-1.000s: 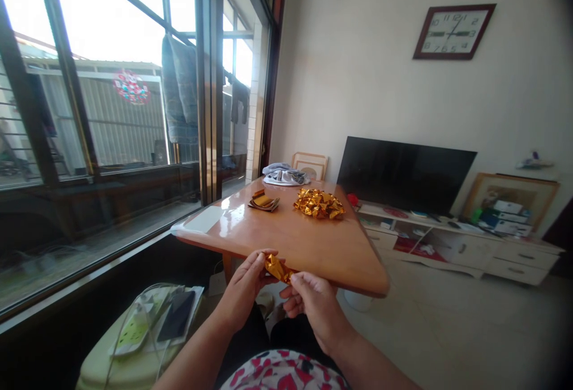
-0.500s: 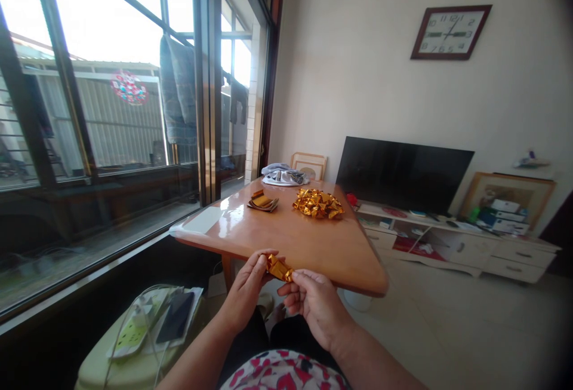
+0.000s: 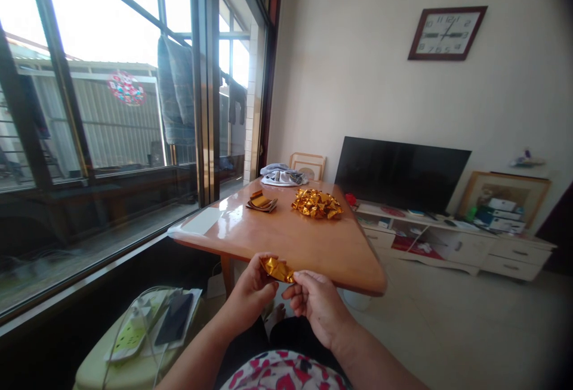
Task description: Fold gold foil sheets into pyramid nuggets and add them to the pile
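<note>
Between my hands, just off the table's near edge, is a piece of folded gold foil paper (image 3: 278, 270), shiny and creased into a boat-like shape. My left hand (image 3: 253, 287) grips its left end, the thumb below it and the fingers behind. At its right end, my right hand (image 3: 313, 298) pinches the tip between thumb and forefinger, the other fingers curled. Farther back on the table lies a heap of folded gold foil pieces (image 3: 317, 203). To its left sits a small stack of flat gold-brown paper sheets (image 3: 261, 201).
The brown wooden table (image 3: 286, 238) stretches away from me. Folded cloth (image 3: 283, 175) lies at its far end. At lower left, a pale green stool (image 3: 96, 354) holds a power strip (image 3: 134, 333) and a phone (image 3: 175, 317). A television (image 3: 400, 172) stands beyond on a white cabinet (image 3: 461, 252).
My left thumb has moved down off the top of the foil piece, and the piece looks more open and level. My right hand keeps its pinch.
</note>
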The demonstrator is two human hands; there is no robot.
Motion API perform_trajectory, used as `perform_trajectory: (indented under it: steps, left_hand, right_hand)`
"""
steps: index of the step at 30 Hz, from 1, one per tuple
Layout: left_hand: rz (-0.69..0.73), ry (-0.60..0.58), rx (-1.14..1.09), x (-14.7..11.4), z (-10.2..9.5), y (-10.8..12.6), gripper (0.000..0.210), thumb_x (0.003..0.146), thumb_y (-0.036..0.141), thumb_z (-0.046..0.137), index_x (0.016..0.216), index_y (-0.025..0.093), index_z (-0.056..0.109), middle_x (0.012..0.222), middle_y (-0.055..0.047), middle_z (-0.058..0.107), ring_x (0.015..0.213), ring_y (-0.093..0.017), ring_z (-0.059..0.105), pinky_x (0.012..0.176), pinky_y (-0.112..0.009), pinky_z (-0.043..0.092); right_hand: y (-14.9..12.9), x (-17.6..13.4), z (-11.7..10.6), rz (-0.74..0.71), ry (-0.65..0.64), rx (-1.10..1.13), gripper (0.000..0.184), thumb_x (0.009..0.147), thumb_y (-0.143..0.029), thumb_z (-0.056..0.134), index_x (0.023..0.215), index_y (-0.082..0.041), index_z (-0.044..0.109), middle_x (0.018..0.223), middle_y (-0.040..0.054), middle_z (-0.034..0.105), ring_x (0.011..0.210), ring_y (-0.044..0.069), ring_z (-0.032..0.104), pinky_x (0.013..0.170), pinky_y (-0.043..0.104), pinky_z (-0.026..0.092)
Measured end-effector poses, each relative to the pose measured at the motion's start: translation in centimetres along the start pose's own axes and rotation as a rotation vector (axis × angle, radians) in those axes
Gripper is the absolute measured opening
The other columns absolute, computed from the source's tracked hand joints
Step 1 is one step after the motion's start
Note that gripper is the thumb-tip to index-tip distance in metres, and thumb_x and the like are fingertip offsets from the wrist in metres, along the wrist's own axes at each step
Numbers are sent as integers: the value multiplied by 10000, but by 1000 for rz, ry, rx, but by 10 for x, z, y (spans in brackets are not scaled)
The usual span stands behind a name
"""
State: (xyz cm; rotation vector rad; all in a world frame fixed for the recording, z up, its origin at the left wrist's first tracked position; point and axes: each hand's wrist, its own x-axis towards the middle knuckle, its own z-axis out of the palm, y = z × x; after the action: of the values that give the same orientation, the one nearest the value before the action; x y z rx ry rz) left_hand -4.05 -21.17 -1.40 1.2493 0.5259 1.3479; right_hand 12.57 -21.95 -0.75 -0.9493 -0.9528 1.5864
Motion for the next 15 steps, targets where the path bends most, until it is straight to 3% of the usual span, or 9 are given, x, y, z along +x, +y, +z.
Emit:
perform_trajectory:
  steps: [9,15]
  left_hand:
    - [17,85,0,2,10,-7,440,760,194,809,1118,226,555,1093,-72,681,1037,-229,633,948,-353,476]
    - [3,69,66,0,3,-5,515,778,197,793,1244,237,575,1346,-107,603,1150,-254,610,992,-364,475]
  right_hand:
    - [-3,0,2,-19,4,-73,351,776,-475,661,838,-131,635,683,82,716,442,76,512,416,171,339]
    - [0,5,-2,-103,55,-192,368,815,-508,631,825,-140,641,679,60,697,466,83,511,426,176,339]
